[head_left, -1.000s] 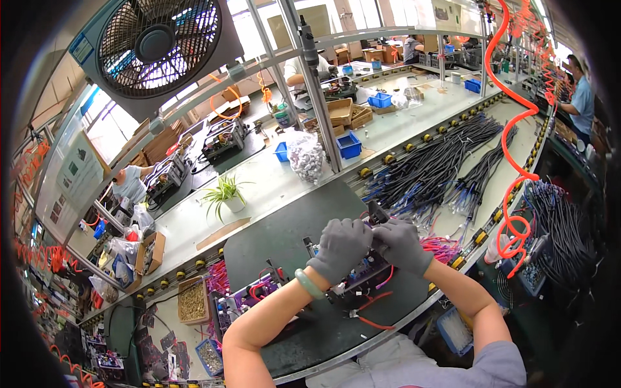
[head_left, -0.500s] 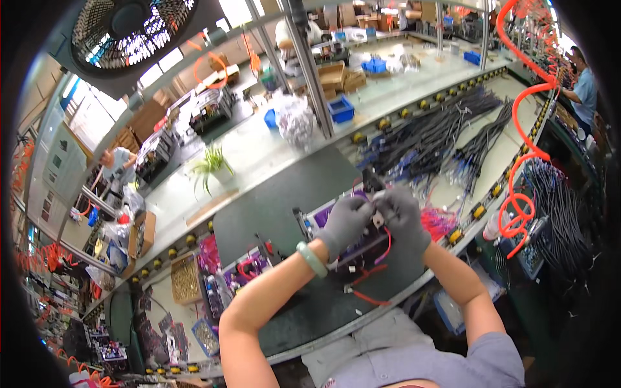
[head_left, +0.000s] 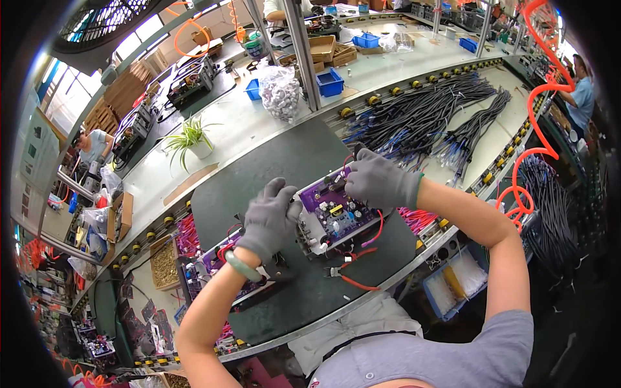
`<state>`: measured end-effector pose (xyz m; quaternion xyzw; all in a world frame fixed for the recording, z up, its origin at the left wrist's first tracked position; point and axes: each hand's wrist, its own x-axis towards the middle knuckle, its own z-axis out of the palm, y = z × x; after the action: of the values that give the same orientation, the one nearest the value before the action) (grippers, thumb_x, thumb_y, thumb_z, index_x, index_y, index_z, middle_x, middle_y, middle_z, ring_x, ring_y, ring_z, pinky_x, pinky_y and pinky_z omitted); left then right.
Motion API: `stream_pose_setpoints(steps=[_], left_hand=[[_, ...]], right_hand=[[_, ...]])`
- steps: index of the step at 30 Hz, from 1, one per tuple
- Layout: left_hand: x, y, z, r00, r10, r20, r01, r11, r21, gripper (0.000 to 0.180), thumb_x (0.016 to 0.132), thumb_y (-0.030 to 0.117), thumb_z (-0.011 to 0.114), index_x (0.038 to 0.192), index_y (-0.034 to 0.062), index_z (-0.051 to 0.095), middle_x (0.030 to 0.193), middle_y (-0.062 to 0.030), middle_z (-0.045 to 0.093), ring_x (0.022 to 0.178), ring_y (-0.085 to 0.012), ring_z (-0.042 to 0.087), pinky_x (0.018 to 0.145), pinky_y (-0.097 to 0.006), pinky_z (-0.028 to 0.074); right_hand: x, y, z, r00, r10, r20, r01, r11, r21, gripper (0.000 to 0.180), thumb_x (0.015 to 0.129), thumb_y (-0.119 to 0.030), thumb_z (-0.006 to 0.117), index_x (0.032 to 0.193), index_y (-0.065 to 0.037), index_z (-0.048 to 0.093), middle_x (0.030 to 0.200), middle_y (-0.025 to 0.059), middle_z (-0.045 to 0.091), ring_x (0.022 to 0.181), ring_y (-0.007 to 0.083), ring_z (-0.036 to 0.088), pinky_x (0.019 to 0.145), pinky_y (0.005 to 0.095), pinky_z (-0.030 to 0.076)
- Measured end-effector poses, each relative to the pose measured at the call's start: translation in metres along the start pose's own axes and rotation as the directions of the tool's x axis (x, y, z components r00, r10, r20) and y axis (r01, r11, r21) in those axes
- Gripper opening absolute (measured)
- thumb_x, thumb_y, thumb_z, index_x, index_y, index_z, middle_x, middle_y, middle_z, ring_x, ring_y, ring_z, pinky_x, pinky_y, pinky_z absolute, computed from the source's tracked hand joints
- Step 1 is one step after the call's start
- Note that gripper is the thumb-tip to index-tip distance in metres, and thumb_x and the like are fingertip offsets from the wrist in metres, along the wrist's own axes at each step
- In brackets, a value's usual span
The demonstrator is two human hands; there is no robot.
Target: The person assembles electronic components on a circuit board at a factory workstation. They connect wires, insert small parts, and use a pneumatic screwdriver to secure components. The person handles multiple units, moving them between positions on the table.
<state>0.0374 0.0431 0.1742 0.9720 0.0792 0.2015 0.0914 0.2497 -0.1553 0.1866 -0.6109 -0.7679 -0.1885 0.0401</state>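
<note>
gloves (head_left: 272,216): grey knit cloth, matt
circuit board (head_left: 336,213): glossy purple (metal parts shine)
mat (head_left: 284,161): dark, matt, smooth
cables (head_left: 420,113): black plastic sheath

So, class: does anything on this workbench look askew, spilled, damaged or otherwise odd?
Nothing stands out. The purple circuit board sits tilted on the dark mat, but the left hand and right hand grip it. Red-handled cutters lie loose beside it.

We are holding a purple circuit board (head_left: 333,213) with small components and red wires; it is lying tilted on the dark mat (head_left: 284,161).
</note>
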Motion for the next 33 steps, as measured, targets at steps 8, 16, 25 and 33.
stream_pose_setpoints(steps=[8,16,25,33], left_hand=[[0.001,0.001,-0.004,0.979,-0.124,0.161,0.151,0.974,-0.171,0.036,0.092,0.034,0.06,0.122,0.0138,0.06,0.138,-0.0174,0.051,0.106,-0.04,0.064,0.088,-0.046,0.053],[-0.001,0.004,-0.002,0.986,-0.119,0.118,0.139,0.974,-0.178,0.035,0.091,0.032,0.061,0.12,0.0133,0.06,0.137,-0.0185,0.052,0.106,-0.041,0.064,0.088,-0.048,0.053],[-0.002,0.007,-0.003,0.985,-0.125,0.118,0.143,0.976,-0.162,0.035,0.092,0.033,0.059,0.119,0.0119,0.062,0.138,-0.0195,0.052,0.108,-0.0414,0.063,0.091,-0.047,0.052],[0.001,0.006,-0.005,0.972,-0.157,0.175,0.184,0.972,-0.147,0.035,0.092,0.035,0.059,0.121,0.0139,0.062,0.141,-0.0159,0.051,0.111,-0.037,0.064,0.092,-0.045,0.052]], right_hand=[[-0.003,-0.002,0.0,0.99,0.056,-0.131,-0.036,0.988,0.151,0.012,0.073,-0.013,0.065,0.072,-0.016,0.054,0.067,-0.0007,0.054,0.072,0.0213,0.058,0.078,0.0376,0.043],[0.005,0.0,-0.003,0.997,-0.076,-0.005,0.076,0.992,0.103,0.012,0.067,-0.015,0.066,0.071,-0.014,0.055,0.072,0.0001,0.056,0.077,0.021,0.059,0.082,0.0374,0.044],[0.012,0.002,-0.003,0.986,-0.113,0.126,0.094,0.984,0.152,0.009,0.068,-0.012,0.064,0.073,-0.013,0.057,0.078,0.0014,0.059,0.084,0.0225,0.06,0.084,0.0385,0.044],[0.003,-0.004,-0.015,0.978,0.063,0.199,-0.104,0.973,0.207,0.022,0.07,-0.011,0.068,0.091,-0.017,0.065,0.089,0.0024,0.064,0.09,0.0237,0.062,0.081,0.0397,0.044]])
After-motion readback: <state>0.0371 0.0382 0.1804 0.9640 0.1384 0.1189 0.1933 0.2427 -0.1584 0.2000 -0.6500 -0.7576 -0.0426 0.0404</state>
